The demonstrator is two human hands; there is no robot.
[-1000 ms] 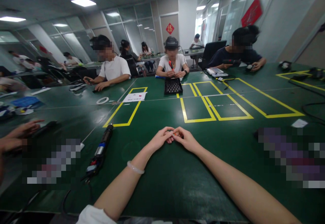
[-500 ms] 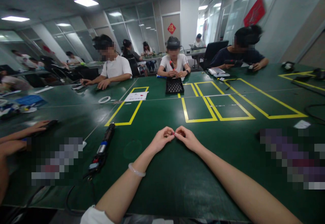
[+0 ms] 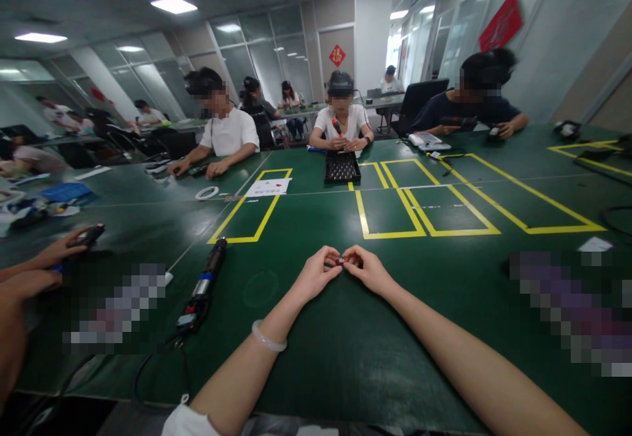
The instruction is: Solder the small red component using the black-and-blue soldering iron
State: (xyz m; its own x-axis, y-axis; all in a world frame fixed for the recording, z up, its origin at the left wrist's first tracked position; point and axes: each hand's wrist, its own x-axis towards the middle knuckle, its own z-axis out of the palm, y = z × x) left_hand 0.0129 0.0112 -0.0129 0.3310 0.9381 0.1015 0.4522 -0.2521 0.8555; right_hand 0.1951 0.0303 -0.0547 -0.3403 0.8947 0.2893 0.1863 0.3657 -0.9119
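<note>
My left hand (image 3: 316,274) and my right hand (image 3: 368,270) meet over the green table (image 3: 345,350), fingers curled in a pinch. Between their fingertips sits a small red and dark part (image 3: 342,261), held from both sides. A pale bangle (image 3: 269,338) circles my left wrist. A dark electric screwdriver (image 3: 205,284) with a cable lies on the table to the left of my left arm, untouched.
Yellow tape boxes (image 3: 395,212) mark the table ahead. A black tray (image 3: 342,167) lies before a person seated opposite. A white paper (image 3: 267,187) and a tape roll (image 3: 206,193) lie further left. Another person's hand (image 3: 64,248) holds a dark object at the left edge. Blurred patches flank me.
My hands stay together at the same spot; the fingers have shifted slightly round the small part. The person's hand at the left has lifted a dark object.
</note>
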